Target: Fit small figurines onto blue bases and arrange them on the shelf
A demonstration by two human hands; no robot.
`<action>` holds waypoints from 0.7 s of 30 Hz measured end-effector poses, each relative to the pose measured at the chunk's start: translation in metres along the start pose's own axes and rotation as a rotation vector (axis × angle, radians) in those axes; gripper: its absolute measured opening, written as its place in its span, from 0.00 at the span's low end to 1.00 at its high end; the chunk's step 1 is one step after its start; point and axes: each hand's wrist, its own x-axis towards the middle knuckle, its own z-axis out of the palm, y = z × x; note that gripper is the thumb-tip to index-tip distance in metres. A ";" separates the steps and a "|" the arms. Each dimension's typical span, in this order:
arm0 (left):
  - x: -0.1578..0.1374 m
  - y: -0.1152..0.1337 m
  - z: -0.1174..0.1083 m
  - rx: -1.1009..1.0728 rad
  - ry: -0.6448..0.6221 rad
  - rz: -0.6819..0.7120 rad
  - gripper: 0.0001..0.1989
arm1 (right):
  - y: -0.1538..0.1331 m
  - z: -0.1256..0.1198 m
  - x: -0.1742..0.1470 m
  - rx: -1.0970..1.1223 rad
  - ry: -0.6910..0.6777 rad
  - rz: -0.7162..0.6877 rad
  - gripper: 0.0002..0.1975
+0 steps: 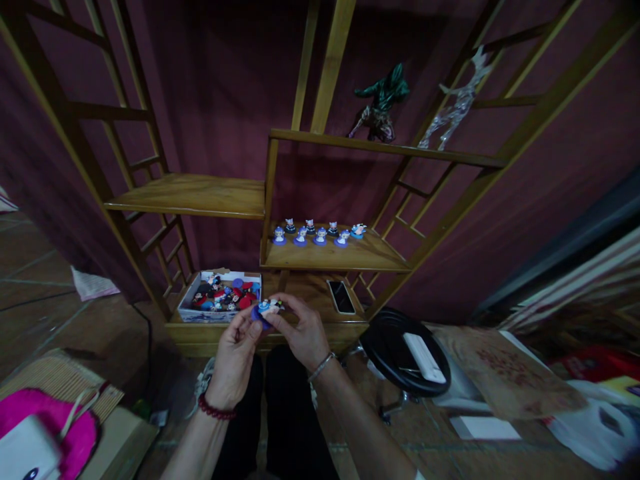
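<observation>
A small figurine on a blue base [267, 309] sits between both hands, held above the person's knees in front of the lowest shelf. The left hand [234, 357] pinches the blue base with thumb and fingers; the right hand [303, 333] pinches the figure from the other side. Just beyond lies a box of figurines [220, 297], with a phone [341, 297] to its right. A row of figurines [320, 233] stands on the shelf [370, 257] above. A black stool [395, 347] stands at right.
</observation>
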 end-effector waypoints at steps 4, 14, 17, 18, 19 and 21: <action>-0.001 0.001 -0.001 -0.003 0.016 -0.032 0.15 | 0.001 -0.002 0.001 0.015 -0.011 -0.010 0.14; -0.001 0.002 -0.004 -0.025 -0.036 -0.092 0.09 | -0.004 -0.009 0.003 0.046 -0.101 -0.022 0.13; -0.001 0.002 -0.005 -0.013 -0.050 -0.121 0.09 | -0.003 -0.010 0.003 0.058 -0.115 -0.022 0.13; -0.001 0.002 -0.005 -0.011 -0.056 -0.127 0.09 | -0.002 -0.010 0.003 0.061 -0.116 -0.018 0.13; -0.001 0.002 -0.005 -0.013 -0.060 -0.130 0.09 | -0.002 -0.010 0.002 0.063 -0.117 -0.012 0.13; -0.001 0.001 -0.006 -0.027 -0.060 -0.129 0.08 | -0.001 -0.009 0.002 0.081 -0.117 0.007 0.14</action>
